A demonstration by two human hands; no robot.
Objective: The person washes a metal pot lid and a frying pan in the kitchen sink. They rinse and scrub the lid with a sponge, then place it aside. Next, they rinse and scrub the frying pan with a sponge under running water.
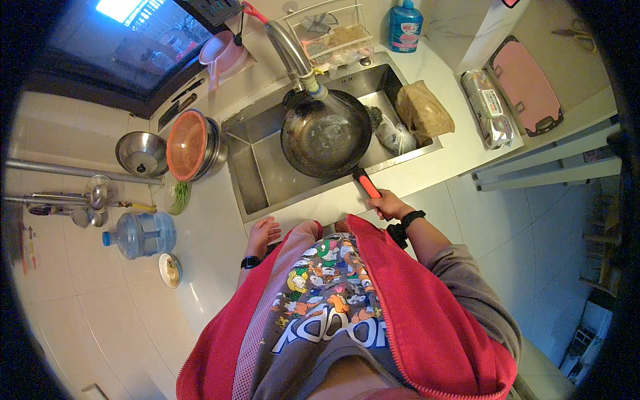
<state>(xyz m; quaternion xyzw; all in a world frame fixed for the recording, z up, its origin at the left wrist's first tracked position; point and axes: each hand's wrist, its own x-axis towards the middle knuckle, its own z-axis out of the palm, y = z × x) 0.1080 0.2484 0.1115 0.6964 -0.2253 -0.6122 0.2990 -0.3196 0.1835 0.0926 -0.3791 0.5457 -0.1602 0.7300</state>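
My right hand (pixel 388 204) grips the red and black handle of a dark wok (pixel 325 137). The wok is over the stainless steel sink (pixel 265 172), under the metal faucet (pixel 295 52), whose nozzle points into it; water seems to run into the pan. Near the counter's front edge, my left hand (pixel 264 235) has its fingers apart and holds nothing. Right of the wok, in the sink, lie a tied plastic bag (pixel 395 137) and a dark scouring pad (pixel 373 117). A brown paper bag (pixel 424 110) rests at the sink's right rim.
Left of the sink stand an orange colander (pixel 186 145) with metal bowls, green vegetables (pixel 179 197), a blue water jug (pixel 145 235) and a small bowl of food (pixel 170 270). A detergent bottle (pixel 405 27), a patterned package (pixel 487 110) and a pink cutting board (pixel 527 85) are at the right.
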